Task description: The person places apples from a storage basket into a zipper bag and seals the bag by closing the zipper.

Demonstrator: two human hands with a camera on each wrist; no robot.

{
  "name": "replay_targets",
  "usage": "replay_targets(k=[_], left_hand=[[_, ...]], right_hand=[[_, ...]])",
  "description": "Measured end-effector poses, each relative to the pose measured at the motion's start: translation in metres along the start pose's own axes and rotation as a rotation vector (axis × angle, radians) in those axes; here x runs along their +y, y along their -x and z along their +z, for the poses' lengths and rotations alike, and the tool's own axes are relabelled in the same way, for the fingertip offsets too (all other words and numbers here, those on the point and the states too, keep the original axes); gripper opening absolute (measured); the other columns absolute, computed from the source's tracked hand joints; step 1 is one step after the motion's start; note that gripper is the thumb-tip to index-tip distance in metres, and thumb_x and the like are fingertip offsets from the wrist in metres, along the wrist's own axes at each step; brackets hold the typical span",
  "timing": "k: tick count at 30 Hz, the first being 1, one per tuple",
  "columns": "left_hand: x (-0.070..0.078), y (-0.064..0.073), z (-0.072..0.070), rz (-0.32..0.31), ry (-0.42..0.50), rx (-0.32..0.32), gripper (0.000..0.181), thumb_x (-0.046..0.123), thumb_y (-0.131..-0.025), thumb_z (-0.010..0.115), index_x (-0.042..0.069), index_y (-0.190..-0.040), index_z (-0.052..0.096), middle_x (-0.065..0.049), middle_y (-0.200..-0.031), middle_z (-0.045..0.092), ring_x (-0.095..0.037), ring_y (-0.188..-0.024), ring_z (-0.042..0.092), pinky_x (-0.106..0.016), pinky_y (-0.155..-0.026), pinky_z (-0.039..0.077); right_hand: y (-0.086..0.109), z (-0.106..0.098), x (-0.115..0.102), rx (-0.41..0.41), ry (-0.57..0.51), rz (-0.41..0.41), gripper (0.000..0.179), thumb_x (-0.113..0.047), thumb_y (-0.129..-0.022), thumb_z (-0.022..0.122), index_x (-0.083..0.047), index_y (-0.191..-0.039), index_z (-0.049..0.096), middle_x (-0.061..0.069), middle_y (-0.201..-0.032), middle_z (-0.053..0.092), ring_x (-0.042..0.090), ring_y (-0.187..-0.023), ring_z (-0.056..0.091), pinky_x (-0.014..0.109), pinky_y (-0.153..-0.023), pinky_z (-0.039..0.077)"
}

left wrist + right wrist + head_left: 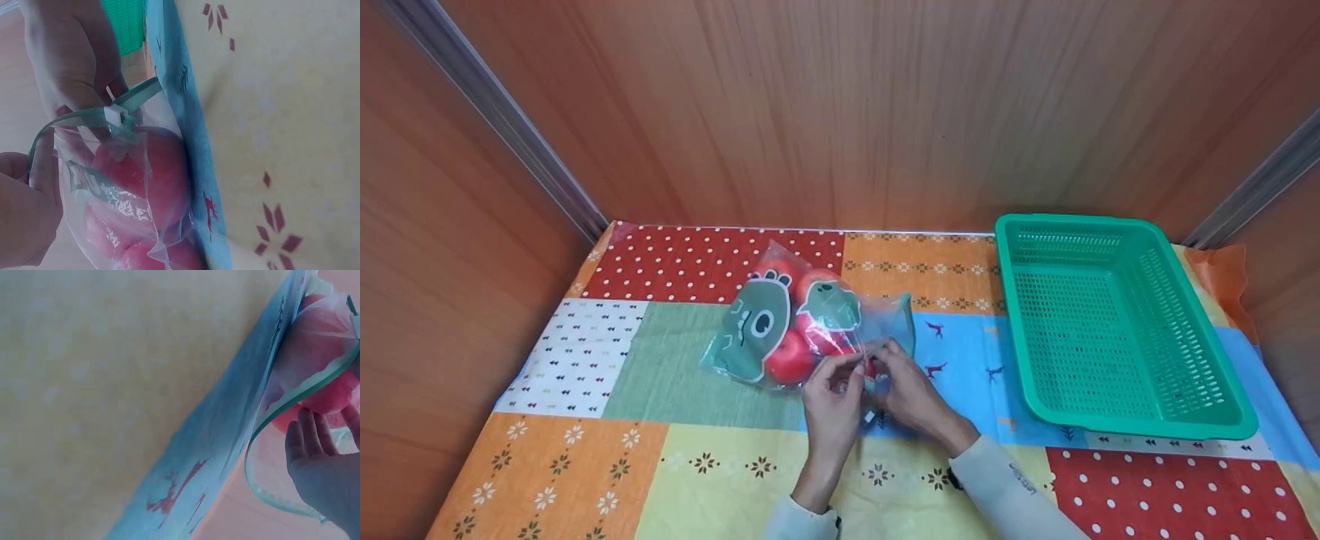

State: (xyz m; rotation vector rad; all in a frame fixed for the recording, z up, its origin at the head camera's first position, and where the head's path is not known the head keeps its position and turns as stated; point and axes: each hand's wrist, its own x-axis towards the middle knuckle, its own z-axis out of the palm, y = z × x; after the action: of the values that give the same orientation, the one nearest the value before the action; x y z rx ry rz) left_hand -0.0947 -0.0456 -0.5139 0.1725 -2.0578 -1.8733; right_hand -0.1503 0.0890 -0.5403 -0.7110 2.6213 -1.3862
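A clear zip bag (765,319) with green cartoon prints lies on the patchwork cloth, several red apples (790,360) inside it. My left hand (832,401) pinches the green-edged mouth of the bag between thumb and forefinger. In the left wrist view a white slider (114,115) sits on the green zip strip. My right hand (913,396) reaches in at the parted mouth. In the right wrist view its fingers (309,433) stretch out fairly straight, fingertips right at an apple (329,391). Through the plastic, another view of this apple (157,169) shows near the opening.
A green perforated plastic basket (1012,330) stands on the right side of the patchwork cloth (720,480). Wood-grain panels (885,112) rise behind the table and on both sides.
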Motion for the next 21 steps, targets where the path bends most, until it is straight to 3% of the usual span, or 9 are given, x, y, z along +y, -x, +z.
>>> replay_targets(k=[5,13,21], left_hand=[[-0.001,0.001,-0.001,-0.002,0.002,0.004,0.018,0.003,-0.097,0.075,0.007,-0.114,0.077,-0.007,-0.110,0.075,-0.022,-0.098,0.071,-0.022,-0.086,0.059],[-0.002,0.001,-0.003,0.015,0.006,-0.009,0.019,0.003,-0.096,0.076,0.006,-0.115,0.076,-0.006,-0.109,0.075,-0.022,-0.097,0.071,-0.023,-0.085,0.060],[-0.006,0.002,-0.003,0.020,0.009,-0.019,0.019,0.002,-0.095,0.077,0.006,-0.114,0.076,-0.007,-0.107,0.075,-0.022,-0.094,0.071,-0.024,-0.083,0.060]], right_hand=[[0.008,-0.010,0.006,0.033,0.026,0.008,0.056,0.001,-0.087,0.083,-0.008,-0.138,0.062,0.011,-0.137,0.061,0.034,-0.128,0.063,0.051,-0.107,0.054],[0.012,-0.032,0.018,0.304,0.431,-0.150,0.040,-0.008,-0.087,0.087,-0.005,-0.124,0.072,0.012,-0.129,0.065,0.031,-0.118,0.065,0.052,-0.101,0.056],[0.005,-0.046,0.024,0.380,0.535,-0.162,0.047,-0.001,-0.090,0.082,-0.008,-0.134,0.067,0.018,-0.140,0.057,0.037,-0.116,0.064,0.054,-0.095,0.058]])
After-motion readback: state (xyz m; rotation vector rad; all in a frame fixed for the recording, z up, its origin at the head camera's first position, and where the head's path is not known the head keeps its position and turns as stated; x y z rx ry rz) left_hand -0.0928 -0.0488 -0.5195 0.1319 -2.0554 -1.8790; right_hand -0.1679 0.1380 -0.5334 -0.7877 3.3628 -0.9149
